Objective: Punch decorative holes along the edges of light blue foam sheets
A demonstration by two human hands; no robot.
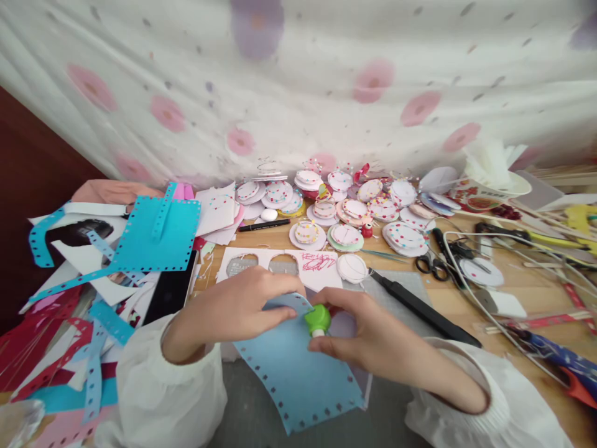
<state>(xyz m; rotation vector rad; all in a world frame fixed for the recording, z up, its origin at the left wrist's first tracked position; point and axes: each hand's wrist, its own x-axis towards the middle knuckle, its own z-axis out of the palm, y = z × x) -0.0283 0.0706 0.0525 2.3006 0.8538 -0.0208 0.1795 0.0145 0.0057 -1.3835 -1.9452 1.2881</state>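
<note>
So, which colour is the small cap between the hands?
Bright green plastic cap, head view.
</note>
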